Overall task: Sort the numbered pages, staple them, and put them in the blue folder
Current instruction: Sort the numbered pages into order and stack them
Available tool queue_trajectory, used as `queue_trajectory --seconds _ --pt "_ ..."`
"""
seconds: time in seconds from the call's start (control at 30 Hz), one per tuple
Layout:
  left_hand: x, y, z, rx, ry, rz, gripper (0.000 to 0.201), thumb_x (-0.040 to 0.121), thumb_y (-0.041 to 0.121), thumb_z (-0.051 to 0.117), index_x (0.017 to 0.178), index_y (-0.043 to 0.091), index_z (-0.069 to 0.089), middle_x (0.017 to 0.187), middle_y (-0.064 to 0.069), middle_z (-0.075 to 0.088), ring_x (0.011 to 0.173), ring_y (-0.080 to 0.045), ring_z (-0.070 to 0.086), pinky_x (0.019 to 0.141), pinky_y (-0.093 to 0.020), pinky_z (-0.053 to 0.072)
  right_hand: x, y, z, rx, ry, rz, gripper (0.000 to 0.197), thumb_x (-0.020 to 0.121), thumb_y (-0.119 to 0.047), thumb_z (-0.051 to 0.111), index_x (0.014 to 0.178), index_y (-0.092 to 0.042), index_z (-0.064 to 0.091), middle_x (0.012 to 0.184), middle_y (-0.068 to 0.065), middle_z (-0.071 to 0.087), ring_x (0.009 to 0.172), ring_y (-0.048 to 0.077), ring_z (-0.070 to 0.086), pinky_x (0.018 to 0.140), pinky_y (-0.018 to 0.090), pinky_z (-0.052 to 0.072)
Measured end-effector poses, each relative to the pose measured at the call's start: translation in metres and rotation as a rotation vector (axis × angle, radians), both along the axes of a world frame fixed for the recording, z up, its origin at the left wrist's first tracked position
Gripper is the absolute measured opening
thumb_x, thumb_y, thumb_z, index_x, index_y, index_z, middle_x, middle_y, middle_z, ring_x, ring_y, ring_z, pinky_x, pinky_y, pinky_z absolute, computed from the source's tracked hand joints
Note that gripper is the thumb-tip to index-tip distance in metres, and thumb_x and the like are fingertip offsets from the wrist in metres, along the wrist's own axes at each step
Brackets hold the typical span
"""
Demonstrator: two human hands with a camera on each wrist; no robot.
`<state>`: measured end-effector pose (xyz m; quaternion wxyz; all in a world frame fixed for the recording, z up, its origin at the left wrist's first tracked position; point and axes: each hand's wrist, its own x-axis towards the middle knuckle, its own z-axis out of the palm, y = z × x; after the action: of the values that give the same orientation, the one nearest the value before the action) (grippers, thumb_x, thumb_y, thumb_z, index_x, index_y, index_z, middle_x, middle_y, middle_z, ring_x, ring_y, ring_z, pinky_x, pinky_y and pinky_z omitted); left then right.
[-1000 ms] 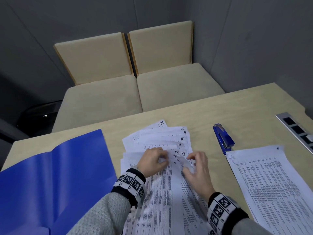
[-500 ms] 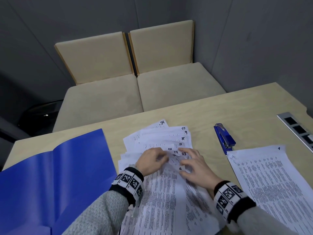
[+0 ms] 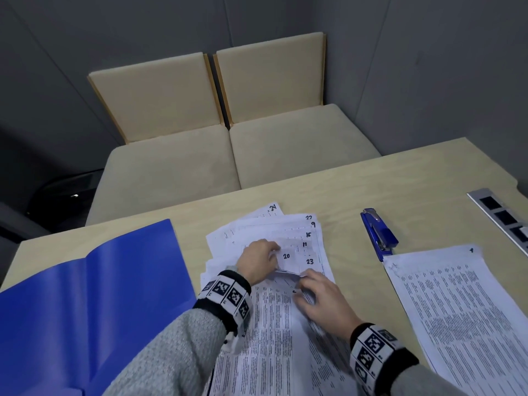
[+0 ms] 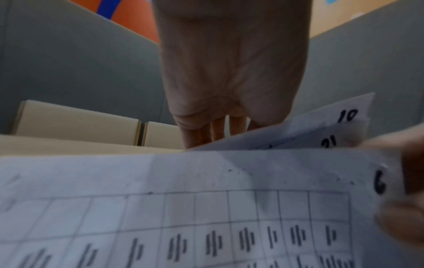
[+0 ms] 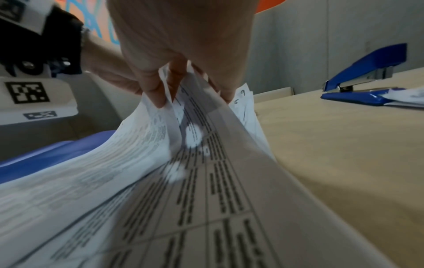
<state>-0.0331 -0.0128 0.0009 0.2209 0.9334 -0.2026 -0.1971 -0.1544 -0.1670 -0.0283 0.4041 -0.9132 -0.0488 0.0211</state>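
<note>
A fanned pile of numbered pages point(image 3: 297, 228) lies mid-table; 24, 22, 9, 15, 11, 20 and 23 show at its corners. My left hand point(image 3: 258, 260) rests on the pile with its fingers point(image 4: 218, 130) pressing down behind the raised sheets. My right hand point(image 3: 317, 292) pinches the top-right corners of several upper sheets point(image 5: 195, 145) and holds them lifted. Page 6 point(image 4: 206, 181) is the nearest of them, with 21 behind it. The blue folder point(image 3: 85, 295) lies open at the left. The blue stapler point(image 3: 378, 234) sits to the right of the pile.
A second stack of printed pages point(image 3: 457, 310) lies at the right, just behind the stapler. A metal socket strip point(image 3: 503, 218) is set into the wooden table point(image 3: 400, 190) at the far right. Two beige bench seats point(image 3: 228, 155) stand beyond the table's far edge.
My right hand went from lying spread over the pile to pinching sheet corners and drawing them up and towards me, uncovering 20 and 23. The left hand has stayed on the pile.
</note>
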Motion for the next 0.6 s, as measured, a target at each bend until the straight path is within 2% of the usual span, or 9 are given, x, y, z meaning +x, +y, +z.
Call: queue_trajectory --seconds 0.13,0.2,0.3,0.37,0.4,0.43,0.47,0.53,0.6 --pt "-0.012 0.011 0.002 -0.05 -0.15 -0.07 0.027 0.085 0.017 0.054 0.109 0.021 0.065 0.105 0.003 0.068 0.095 -0.016 0.059 0.08 -0.029 0.046 -0.001 0.001 -0.007 -0.024 -0.041 -0.043 0.012 0.085 -0.022 0.06 0.085 -0.012 0.068 0.102 -0.009 0.06 0.11 0.003 0.038 0.091 0.008 0.024" --pt "-0.016 0.015 0.0 -0.092 -0.189 -0.086 0.024 0.083 0.02 0.058 0.106 0.023 0.064 0.096 0.009 0.068 0.096 -0.014 0.051 0.08 -0.031 0.042 -0.002 0.001 -0.012 -0.042 -0.039 -0.047 0.018 0.085 -0.027 0.058 0.086 -0.014 0.07 0.106 -0.012 0.061 0.122 -0.001 0.03 0.1 0.013 0.02" --pt "-0.011 0.015 -0.003 -0.053 -0.153 -0.14 0.013 0.083 0.024 0.062 0.095 0.02 0.067 0.09 0.005 0.068 0.094 -0.017 0.046 0.085 -0.032 0.035 -0.002 0.003 -0.014 -0.008 -0.035 -0.046 0.016 0.087 -0.024 0.059 0.086 -0.013 0.071 0.107 -0.008 0.062 0.129 -0.004 0.026 0.104 0.014 0.016" --pt "-0.008 0.013 -0.002 -0.137 -0.001 -0.14 0.014 0.086 0.031 0.064 0.082 0.018 0.066 0.082 0.002 0.066 0.081 -0.013 0.051 0.076 -0.028 0.04 -0.001 0.004 -0.009 0.03 -0.017 -0.052 0.013 0.087 -0.02 0.06 0.085 -0.011 0.069 0.107 -0.006 0.06 0.123 -0.003 0.036 0.101 0.014 0.021" --pt "-0.007 0.012 0.0 -0.22 0.109 -0.113 0.021 0.088 0.037 0.061 0.077 0.019 0.063 0.078 0.002 0.064 0.074 -0.012 0.054 0.071 -0.027 0.043 -0.001 0.005 -0.007 0.048 -0.006 -0.051 0.011 0.087 -0.02 0.06 0.085 -0.011 0.067 0.105 -0.006 0.059 0.113 -0.003 0.044 0.095 0.016 0.028" --pt "-0.005 0.01 0.001 -0.252 0.176 -0.072 0.029 0.091 0.044 0.055 0.078 0.019 0.064 0.081 0.001 0.064 0.074 -0.012 0.058 0.072 -0.028 0.046 0.0 0.005 -0.004 0.062 0.0 -0.047 0.01 0.087 -0.021 0.06 0.084 -0.013 0.065 0.099 -0.008 0.056 0.099 -0.002 0.049 0.086 0.017 0.033" --pt "-0.003 0.008 0.0 -0.237 0.192 -0.051 0.036 0.095 0.047 0.045 0.086 0.019 0.065 0.088 0.0 0.063 0.081 -0.014 0.059 0.078 -0.029 0.045 0.001 0.006 -0.003 0.07 0.007 -0.041 0.009 0.086 -0.021 0.06 0.084 -0.013 0.064 0.092 -0.009 0.053 0.087 -0.002 0.05 0.078 0.017 0.035" --pt "0.002 0.005 -0.001 -0.082 0.176 -0.072 0.045 0.1 0.042 0.029 0.1 0.015 0.064 0.099 -0.004 0.057 0.1 -0.019 0.055 0.086 -0.031 0.039 0.002 0.007 -0.001 0.076 0.017 -0.038 0.008 0.086 -0.021 0.06 0.083 -0.014 0.062 0.085 -0.011 0.047 0.077 -0.003 0.048 0.071 0.013 0.035" --pt "0.004 0.0 0.0 0.046 0.169 -0.13 0.047 0.099 0.037 0.025 0.098 0.011 0.063 0.101 -0.01 0.057 0.107 -0.022 0.051 0.087 -0.032 0.039 0.002 0.008 -0.001 0.085 0.02 -0.041 0.007 0.086 -0.02 0.06 0.082 -0.015 0.06 0.082 -0.012 0.044 0.075 -0.004 0.046 0.068 0.009 0.034"
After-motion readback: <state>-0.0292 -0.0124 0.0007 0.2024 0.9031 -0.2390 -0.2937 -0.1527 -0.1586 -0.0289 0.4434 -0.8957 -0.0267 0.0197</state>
